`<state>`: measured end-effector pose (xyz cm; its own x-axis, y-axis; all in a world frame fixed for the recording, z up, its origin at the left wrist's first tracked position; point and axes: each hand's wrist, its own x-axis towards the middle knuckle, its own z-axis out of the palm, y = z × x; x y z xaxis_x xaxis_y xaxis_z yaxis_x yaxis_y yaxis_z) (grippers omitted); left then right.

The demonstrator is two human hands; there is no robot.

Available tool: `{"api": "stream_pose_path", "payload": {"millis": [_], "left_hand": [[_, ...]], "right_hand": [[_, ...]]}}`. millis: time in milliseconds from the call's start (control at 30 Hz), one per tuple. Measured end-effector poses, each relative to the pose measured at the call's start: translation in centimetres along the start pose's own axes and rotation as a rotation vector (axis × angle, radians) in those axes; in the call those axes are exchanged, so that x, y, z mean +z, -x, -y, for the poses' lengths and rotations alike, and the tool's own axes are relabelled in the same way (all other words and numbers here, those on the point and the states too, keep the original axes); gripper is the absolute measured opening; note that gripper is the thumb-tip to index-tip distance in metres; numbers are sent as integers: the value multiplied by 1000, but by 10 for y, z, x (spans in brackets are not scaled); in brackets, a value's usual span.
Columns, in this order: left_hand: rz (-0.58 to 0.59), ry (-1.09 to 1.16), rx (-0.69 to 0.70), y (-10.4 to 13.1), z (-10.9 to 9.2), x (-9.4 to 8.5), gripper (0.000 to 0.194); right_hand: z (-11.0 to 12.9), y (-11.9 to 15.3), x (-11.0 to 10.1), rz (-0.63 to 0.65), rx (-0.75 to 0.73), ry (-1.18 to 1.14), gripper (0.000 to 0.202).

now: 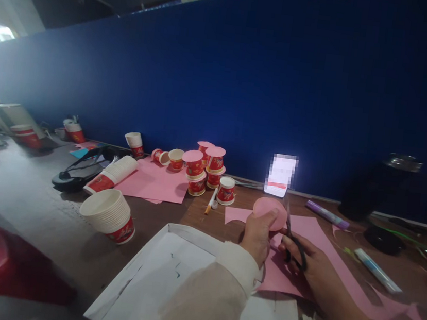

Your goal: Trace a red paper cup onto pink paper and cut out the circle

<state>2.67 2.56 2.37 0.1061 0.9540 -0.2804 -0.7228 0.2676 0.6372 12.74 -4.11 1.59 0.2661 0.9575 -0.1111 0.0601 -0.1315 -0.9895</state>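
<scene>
A round piece of pink paper (267, 209) is pinched in my left hand (257, 235). My right hand (298, 256) has its fingers in the handles of black scissors (299, 249), whose blades stand upright beside the paper's right edge. Under both hands lies a larger sheet of pink paper (280, 277) with curved cut edges. Behind and to the left, red paper cups (196, 186) stand stacked in pairs, rim down, with pink paper discs (192, 156) between and on top of them. A single red cup (226, 191) is next to them.
Nested paper cups (111, 215) stand at the left, with another stack (112, 174) lying behind. A lit phone (278, 178) leans on the blue partition (245, 91). A purple tube (327, 214) and a glue stick (378, 271) lie right. A white box lid (157, 267) is in front; a red stool (2, 264) stands lower left.
</scene>
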Motion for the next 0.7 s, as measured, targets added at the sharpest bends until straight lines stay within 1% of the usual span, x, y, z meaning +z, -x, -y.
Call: {"api": "stream_pose_path", "payload": {"millis": [133,267,367,500,600,667,700], "left_hand": [[1,18,14,-1,2,-1,50],[3,36,-9,-2,5,-3,52],[-13,66,-21,-1,3,-2,47],[-51,93,-71,0,2,-1,38],[-76,123,-68,-2,4,0,33],[-110,147,-70,-4,6,0,32],[-147,153,-82,-4,7,0,32]], "right_hand": [[1,-1,-1,10,11,42,66],[4,0,-1,8,-4,101,61],[4,0,-1,20,-25,128,57],[-2,-3,-4,43,-61,163,60],[-8,-8,-6,92,-80,204,60],[-9,-9,-6,107,-74,219,61],[-9,-9,-6,110,-77,224,60]]}}
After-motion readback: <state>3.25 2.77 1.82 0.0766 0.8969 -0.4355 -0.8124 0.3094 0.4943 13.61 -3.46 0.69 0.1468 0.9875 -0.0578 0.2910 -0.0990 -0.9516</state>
